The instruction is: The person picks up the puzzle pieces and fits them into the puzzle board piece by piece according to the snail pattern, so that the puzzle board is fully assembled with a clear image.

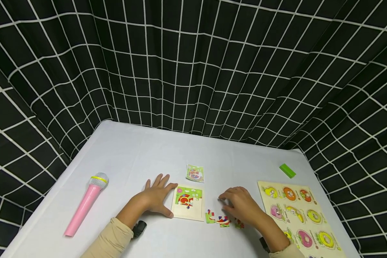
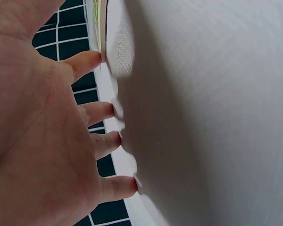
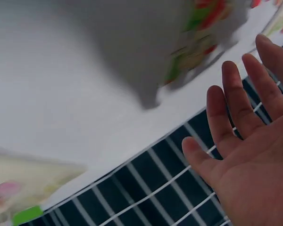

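My left hand (image 1: 155, 197) rests on the table with its fingers spread. Its thumb and index finger touch the left edge of a small square jigsaw board (image 1: 193, 213), whose upper part holds fitted pieces of a colourful picture. In the left wrist view, the fingertips (image 2: 112, 111) press on the white cloth beside the board. My right hand (image 1: 243, 206) hovers right of the board with loosely bent fingers, nothing between them in the right wrist view. Below it lie loose jigsaw pieces (image 1: 224, 221), one partly hidden by the hand. A small picture card (image 1: 195, 173) lies behind the board.
At the left lies a pink toy microphone (image 1: 86, 208). A wooden fruit puzzle board (image 1: 278, 200) lies at the right, near my right forearm, with a green block (image 1: 287, 171) behind it. Black curtains with white grid lines (image 1: 193, 71) surround the table.
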The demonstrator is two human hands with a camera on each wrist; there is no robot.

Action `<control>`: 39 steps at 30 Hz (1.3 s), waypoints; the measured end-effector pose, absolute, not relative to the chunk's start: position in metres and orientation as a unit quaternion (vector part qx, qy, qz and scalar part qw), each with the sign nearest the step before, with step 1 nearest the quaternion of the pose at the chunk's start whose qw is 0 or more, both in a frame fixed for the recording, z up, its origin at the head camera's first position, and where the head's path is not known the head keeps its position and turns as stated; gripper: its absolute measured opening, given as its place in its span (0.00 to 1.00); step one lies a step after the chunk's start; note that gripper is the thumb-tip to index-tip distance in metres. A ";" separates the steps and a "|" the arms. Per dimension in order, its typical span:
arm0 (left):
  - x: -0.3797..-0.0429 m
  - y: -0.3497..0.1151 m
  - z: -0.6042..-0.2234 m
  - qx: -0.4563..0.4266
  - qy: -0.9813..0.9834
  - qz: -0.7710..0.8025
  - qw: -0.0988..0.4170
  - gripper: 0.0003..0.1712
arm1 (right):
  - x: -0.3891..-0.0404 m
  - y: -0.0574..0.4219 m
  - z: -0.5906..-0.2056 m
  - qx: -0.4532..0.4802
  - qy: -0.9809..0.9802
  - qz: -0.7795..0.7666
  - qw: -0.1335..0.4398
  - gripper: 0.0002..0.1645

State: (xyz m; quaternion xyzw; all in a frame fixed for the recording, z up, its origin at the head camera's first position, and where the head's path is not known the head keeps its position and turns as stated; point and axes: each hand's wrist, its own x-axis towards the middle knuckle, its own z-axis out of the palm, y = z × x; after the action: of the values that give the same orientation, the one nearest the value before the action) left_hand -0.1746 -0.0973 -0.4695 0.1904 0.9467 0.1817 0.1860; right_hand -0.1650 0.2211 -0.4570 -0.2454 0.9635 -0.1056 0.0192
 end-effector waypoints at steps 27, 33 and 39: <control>-0.174 -0.097 -0.469 0.192 0.947 0.182 0.184 0.58 | -0.159 0.267 -0.462 -0.229 0.968 -0.101 -0.003 0.18; -0.176 -0.097 -0.471 0.191 0.946 0.185 0.184 0.58 | -0.164 0.246 -0.455 -0.232 0.968 -0.098 -0.001 0.17; -0.176 -0.098 -0.472 0.190 0.946 0.188 0.183 0.58 | -0.168 0.216 -0.453 -0.261 0.960 -0.105 0.006 0.17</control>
State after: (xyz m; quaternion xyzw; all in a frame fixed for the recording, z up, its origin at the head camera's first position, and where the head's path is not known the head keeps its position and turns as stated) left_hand -0.1763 -0.0981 -0.4722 0.1898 0.9460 0.1881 0.1832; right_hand -0.1680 0.2159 -0.4533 -0.2614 0.9595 -0.1047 0.0065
